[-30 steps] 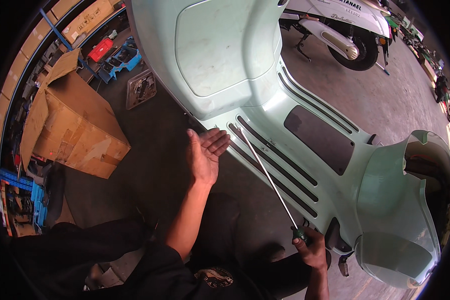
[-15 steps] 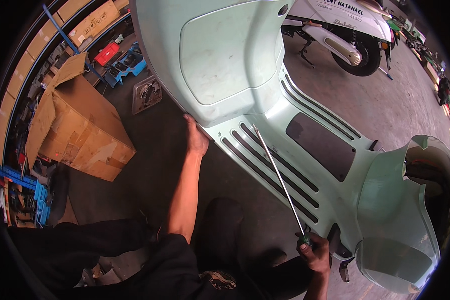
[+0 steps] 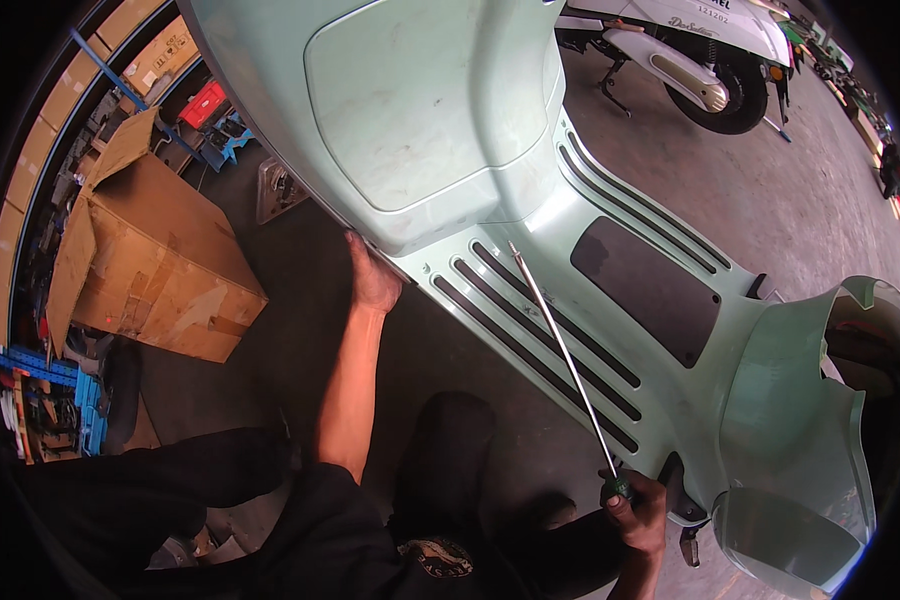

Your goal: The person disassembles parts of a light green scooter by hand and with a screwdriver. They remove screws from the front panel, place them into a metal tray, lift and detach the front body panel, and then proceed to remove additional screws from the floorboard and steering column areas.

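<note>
A pale green scooter body (image 3: 420,110) with an upright front shield and a slotted footboard (image 3: 530,310) fills the middle. My left hand (image 3: 375,280) holds the shield's lower left edge, near the front of the footboard; its fingers are hidden behind the plastic. Low on the right, my right hand (image 3: 638,512) is closed round the dark green handle of a long screwdriver (image 3: 567,365). The screwdriver's shaft points up and away, over the footboard slots, its tip near the foot of the shield. Whether the tip touches the plastic I cannot tell.
An open cardboard box (image 3: 170,270) stands on the floor at the left, before blue shelving with more boxes (image 3: 155,60). A clear tray of small parts (image 3: 278,190) lies behind it. At the back right stands a white scooter (image 3: 680,65). My bent knee (image 3: 450,430) is below the footboard.
The upper part of the green body has shifted left and nearer in the view, my left hand moving with it. The screwdriver in my right hand has moved only slightly.
</note>
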`<state>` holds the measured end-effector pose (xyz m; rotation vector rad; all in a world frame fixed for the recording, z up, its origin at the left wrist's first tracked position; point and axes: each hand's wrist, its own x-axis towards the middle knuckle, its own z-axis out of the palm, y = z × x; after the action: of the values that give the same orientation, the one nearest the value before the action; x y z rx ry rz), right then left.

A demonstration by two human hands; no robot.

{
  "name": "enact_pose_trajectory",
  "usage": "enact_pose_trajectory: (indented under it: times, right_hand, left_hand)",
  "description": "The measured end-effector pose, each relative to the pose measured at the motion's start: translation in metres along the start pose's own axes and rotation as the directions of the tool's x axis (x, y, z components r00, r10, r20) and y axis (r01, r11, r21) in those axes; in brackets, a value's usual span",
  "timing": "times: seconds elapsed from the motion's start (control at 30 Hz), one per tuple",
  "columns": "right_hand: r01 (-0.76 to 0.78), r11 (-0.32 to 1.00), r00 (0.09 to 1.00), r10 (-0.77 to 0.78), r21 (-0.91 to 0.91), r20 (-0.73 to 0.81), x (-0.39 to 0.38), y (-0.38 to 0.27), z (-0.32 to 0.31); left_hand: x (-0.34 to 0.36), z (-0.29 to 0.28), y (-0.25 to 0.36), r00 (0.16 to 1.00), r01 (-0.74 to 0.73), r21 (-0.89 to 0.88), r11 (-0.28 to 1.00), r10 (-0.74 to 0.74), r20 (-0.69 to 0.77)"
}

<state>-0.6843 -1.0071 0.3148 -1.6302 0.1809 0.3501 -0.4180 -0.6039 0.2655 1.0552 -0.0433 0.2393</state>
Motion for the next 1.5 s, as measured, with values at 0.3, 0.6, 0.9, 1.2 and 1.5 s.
enact_pose_trajectory:
  times: [0.3, 0.6, 0.9, 1.2, 1.5]
  right_hand:
    - [-0.013, 0.999, 1.000, 0.013, 0.034, 0.014, 0.009, 0.013, 0.005]
    - [0.136, 0.989, 0.990, -0.138, -0.064, -0.026, 0.018, -0.021, -0.004]
    - [0.059, 0.953, 0.968, -0.127, -0.296, -0.218, 0.000, 0.011, -0.034]
    - [0.333, 0.816, 0.929, -0.368, -0.472, 0.019, 0.032, 0.000, -0.019]
    - [0.379, 0.773, 0.909, -0.415, -0.509, 0.048, 0.067, -0.002, -0.009]
  left_hand:
    - [-0.008, 0.035, -0.013, 0.983, 0.007, -0.138, 0.990, -0.032, -0.179]
    - [-0.005, 0.016, -0.034, 0.980, -0.034, -0.030, 0.999, 0.027, -0.196]
    - [-0.010, 0.035, -0.046, 0.976, -0.172, 0.128, 0.977, 0.187, -0.114]
    - [-0.009, 0.036, -0.044, 0.926, -0.325, 0.354, 0.877, 0.371, -0.069]
    - [-0.009, 0.030, -0.045, 0.909, -0.355, 0.432, 0.829, 0.414, -0.049]
